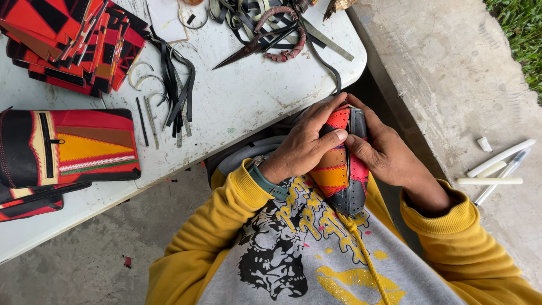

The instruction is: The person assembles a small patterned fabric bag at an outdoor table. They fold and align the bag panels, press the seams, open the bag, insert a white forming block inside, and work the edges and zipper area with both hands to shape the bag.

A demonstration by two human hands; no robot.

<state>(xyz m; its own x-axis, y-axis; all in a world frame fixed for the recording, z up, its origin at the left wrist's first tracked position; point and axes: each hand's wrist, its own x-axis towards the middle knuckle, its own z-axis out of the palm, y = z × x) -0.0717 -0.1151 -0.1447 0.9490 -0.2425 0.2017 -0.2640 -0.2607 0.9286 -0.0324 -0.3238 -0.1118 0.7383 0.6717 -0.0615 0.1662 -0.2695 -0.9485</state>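
Both hands clasp a patchwork leather piece (340,164) held upright above the lap. Left hand (305,144) wraps one edge, fingers curled; right hand (381,149) grips the opposite edge.

Left hand (302,148): palm down, fingers stretched forward and curled over, thumb laid flat pointing right. Right hand (381,148): cupped from the opposite side, thumb meeting the left thumb tip, fingers wrapped behind. Both forearms bent inward at the elbows, converging before the chest, sleeved in yellow to the wrists; band on left wrist.
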